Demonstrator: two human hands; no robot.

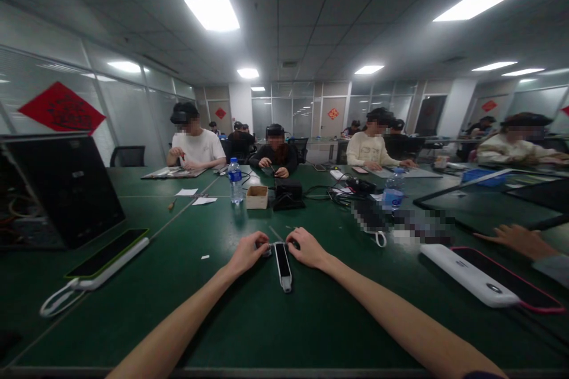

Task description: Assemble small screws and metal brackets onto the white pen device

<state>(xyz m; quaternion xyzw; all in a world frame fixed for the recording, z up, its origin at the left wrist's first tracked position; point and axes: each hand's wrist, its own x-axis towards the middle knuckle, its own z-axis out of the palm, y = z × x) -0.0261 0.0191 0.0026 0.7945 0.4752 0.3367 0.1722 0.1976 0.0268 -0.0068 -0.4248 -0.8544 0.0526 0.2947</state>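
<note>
A narrow black device with a silvery-white edge (283,265) lies lengthwise on the green table (249,320) straight ahead of me. My left hand (249,252) is curled at its far left end, fingers closed on a small part I cannot make out. My right hand (306,247) is curled at the far right end, fingertips pinched close to the device's top. Both forearms stretch out from the bottom of the view.
A phone on a white power bank (104,260) lies left, below a black case (66,189). Another phone on a power bank (489,278) lies right, near a neighbour's hand (515,238). A water bottle (235,180), cardboard box (256,196) and black box (288,195) stand beyond. Several people sit opposite.
</note>
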